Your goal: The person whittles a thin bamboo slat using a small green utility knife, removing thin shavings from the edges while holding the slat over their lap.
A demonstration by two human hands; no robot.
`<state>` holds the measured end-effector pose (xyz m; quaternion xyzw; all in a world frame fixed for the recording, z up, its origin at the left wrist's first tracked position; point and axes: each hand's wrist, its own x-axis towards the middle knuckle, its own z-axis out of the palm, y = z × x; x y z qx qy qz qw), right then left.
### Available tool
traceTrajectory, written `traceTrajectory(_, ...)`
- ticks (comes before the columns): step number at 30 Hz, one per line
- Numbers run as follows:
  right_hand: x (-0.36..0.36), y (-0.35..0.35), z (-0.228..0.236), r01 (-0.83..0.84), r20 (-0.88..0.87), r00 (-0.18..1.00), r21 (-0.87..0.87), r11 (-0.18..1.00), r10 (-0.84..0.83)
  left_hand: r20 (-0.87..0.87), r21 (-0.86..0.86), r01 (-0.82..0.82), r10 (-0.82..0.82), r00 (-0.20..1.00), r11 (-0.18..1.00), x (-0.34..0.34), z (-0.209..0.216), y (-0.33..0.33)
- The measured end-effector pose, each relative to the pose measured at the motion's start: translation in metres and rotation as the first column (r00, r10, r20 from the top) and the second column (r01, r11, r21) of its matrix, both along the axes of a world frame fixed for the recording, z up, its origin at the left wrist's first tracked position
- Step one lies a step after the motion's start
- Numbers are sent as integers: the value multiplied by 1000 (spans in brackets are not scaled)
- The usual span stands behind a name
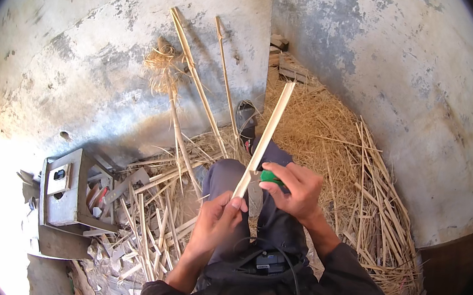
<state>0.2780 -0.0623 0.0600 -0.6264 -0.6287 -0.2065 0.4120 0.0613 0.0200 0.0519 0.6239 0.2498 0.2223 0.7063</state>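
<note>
Holding a pale strip and green object, the hands are flanked by loose sticks and straw.

Left wall: two split sticks leaning, plus pole with frayed fibre top. Floor, far corner: wood pieces, straw heap. Floor, right edge: cane pile. Floor, left side: grey box frame, clutter inside. Right wall: peeling.
</note>
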Motion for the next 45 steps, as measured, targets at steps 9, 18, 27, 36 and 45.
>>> traceTrajectory(9, 67, 8, 8, 197, -338, 928, 96, 976, -154, -3, -99, 98, -99, 995, 990, -16, -33, -12)
traceTrajectory(18, 33, 14, -21, -112, -398, 909, 54, 992, 124, -35, -196, 46, -53, 998, 979, -6, -22, -1)
traceTrajectory(27, 27, 13, -30, -126, -150, 981, -34, 991, 120, -43, -213, 7, -17, 999, 977, 13, -15, 2)
traceTrajectory(36, 36, 11, -24, -29, -198, 980, -44, 999, 20, -110, -182, 2, -22, 994, 983, 14, -21, 6)
traceTrajectory(45, 111, 17, -31, 277, -527, 816, -5, 961, -237, -193, -41, 187, -191, 962, 982, -8, -30, -7)
